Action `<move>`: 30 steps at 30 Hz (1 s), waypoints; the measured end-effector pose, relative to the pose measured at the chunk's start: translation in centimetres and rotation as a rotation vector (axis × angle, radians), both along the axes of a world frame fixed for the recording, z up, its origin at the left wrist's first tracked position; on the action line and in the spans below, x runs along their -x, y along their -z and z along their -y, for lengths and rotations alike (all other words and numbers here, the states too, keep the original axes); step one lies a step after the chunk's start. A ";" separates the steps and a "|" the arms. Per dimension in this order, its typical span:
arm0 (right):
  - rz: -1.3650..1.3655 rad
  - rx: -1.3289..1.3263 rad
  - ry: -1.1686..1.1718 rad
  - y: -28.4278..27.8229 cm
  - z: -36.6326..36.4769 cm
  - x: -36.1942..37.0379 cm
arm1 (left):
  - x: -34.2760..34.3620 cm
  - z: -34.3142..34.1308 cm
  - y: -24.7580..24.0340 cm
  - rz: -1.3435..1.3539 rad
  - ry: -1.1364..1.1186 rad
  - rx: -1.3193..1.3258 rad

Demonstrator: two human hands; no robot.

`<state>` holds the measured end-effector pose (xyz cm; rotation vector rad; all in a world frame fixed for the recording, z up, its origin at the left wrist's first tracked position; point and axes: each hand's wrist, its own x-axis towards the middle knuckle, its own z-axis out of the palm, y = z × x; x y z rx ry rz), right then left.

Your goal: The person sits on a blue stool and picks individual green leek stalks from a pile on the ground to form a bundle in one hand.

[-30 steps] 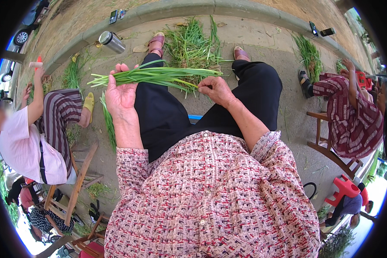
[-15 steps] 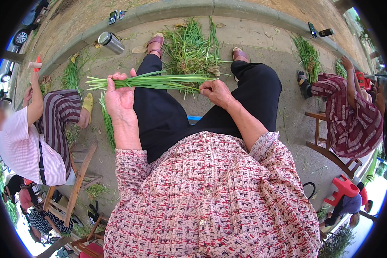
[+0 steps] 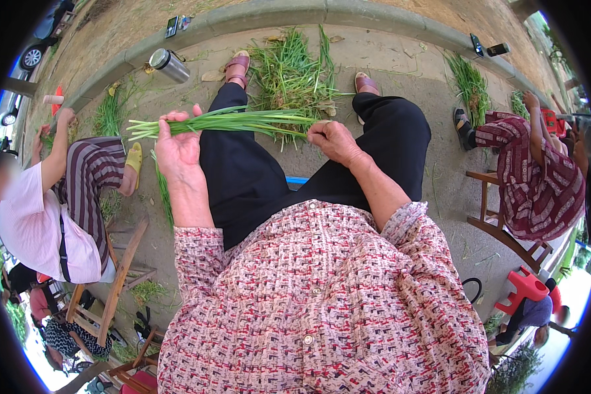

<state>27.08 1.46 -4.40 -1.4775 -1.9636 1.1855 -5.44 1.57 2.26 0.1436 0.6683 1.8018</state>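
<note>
A bundle of long green chives [image 3: 249,122] lies crosswise over my lap, its pale ends pointing left. My left hand [image 3: 180,150], palm up, is closed round the pale end, with the thumb raised beside the stalks. At the right end, my right hand [image 3: 335,140] pinches the leaf tips between thumb and fingers. Between my feet a loose pile of chives [image 3: 285,75] with brownish trimmings rests on the ground. More chives [image 3: 161,190] hang or lie beside my left leg, partly hidden by my left forearm.
A steel tumbler [image 3: 170,65] stands beyond my left foot, near the curb [image 3: 243,21]. A phone [image 3: 172,27] rests by the curb. People sit at both sides, with a wooden chair [image 3: 108,289] at left, another [image 3: 489,203] at right, and a red stool [image 3: 523,290].
My left hand has shifted slightly left with the bundle. The right hand keeps its pinch, a little further right. The person at left has lowered a raised hand.
</note>
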 end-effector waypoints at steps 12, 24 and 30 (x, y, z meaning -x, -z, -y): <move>-0.612 0.667 -0.066 -1.0 -0.7 -1.3 | 2.3 -0.5 0.2 0.057 -0.102 0.053; -0.772 0.768 -0.042 -1.3 -0.4 -1.7 | 3.6 -0.1 0.6 0.110 -0.122 0.038; -0.788 0.760 -0.055 -1.0 -0.4 -1.8 | 3.6 0.2 0.4 0.100 -0.173 0.064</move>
